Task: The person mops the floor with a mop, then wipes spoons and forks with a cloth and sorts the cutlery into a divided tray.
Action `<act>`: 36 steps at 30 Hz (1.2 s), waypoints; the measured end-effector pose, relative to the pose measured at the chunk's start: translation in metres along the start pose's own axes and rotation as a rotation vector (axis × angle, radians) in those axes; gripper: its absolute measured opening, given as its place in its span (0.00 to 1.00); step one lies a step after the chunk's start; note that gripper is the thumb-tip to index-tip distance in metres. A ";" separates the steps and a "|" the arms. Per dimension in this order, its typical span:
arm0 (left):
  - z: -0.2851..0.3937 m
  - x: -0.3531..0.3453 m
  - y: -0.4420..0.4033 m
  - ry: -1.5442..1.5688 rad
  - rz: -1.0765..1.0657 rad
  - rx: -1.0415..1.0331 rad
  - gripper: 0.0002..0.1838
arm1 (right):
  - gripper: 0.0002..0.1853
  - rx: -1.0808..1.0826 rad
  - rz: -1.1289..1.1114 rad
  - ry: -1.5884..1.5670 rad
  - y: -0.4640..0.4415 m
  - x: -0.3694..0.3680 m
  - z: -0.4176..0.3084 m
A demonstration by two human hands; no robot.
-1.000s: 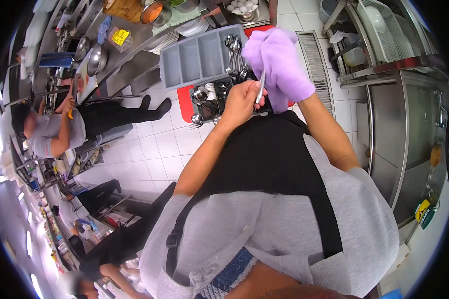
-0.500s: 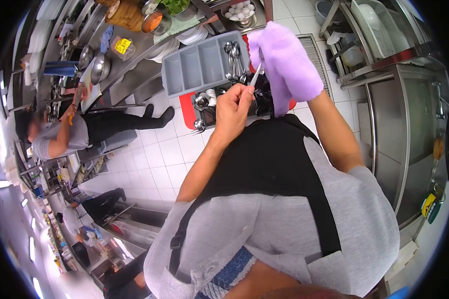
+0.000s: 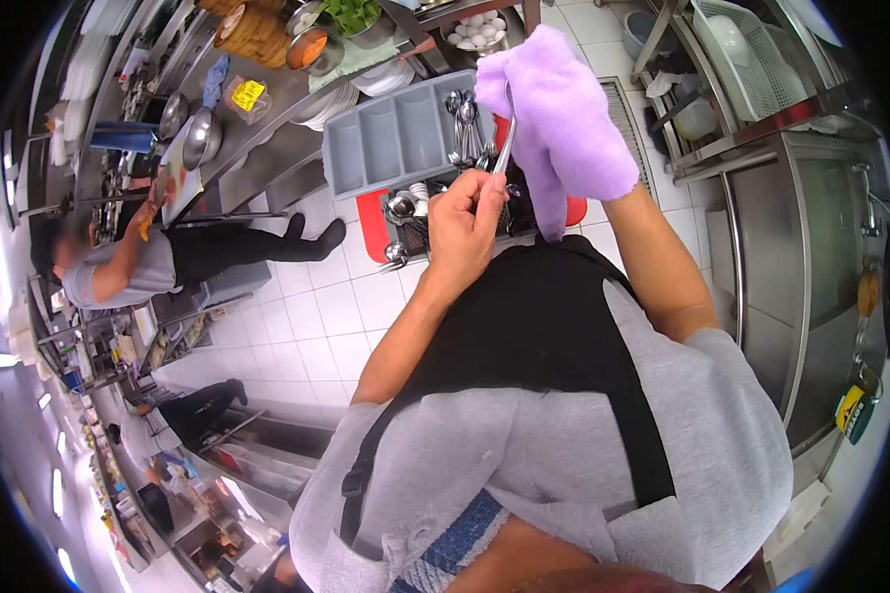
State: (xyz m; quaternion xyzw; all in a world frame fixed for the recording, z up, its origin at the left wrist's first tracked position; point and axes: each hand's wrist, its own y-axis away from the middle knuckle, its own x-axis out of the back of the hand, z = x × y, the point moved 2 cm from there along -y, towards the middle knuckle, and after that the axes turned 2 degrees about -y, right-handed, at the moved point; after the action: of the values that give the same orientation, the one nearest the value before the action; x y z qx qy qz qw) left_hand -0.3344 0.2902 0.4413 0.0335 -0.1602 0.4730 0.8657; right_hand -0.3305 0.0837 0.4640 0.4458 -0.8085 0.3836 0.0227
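My left hand (image 3: 465, 222) is closed in a pinch on the handle of a piece of metal cutlery (image 3: 505, 153). Its upper end meets a fluffy purple cloth (image 3: 574, 128), so I cannot tell whether it is a spoon or a fork. The cloth drapes over my right hand and hides its fingers; only the wrist and forearm show. Below my hands a dark basket (image 3: 415, 237) on a red tray (image 3: 371, 225) contains loose cutlery. Just beyond, a grey divided cutlery tray (image 3: 366, 148) has spoons (image 3: 465, 119) in its right-hand compartment.
A bowl of eggs (image 3: 477, 32) is at the top. Stacked plates (image 3: 331, 104) and a steel bowl (image 3: 201, 136) line the counter at left. A co-worker (image 3: 129, 262) stands there with a knife. Steel cabinet doors (image 3: 791, 267) are on my right.
The purple cloth and my right hand have shifted slightly up and left along the cutlery. My left hand keeps its pinch, nearly in place.
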 end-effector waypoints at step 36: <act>0.020 0.029 -0.042 -0.371 0.243 -0.311 0.16 | 0.02 -0.016 -0.306 -0.423 -0.002 -0.020 -0.040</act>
State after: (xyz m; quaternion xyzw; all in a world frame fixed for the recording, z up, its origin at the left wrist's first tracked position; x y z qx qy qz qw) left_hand -0.2900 0.2861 0.4729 -0.0331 -0.3897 0.5289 0.7532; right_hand -0.3291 0.1227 0.4853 0.6330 -0.7213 0.2677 -0.0853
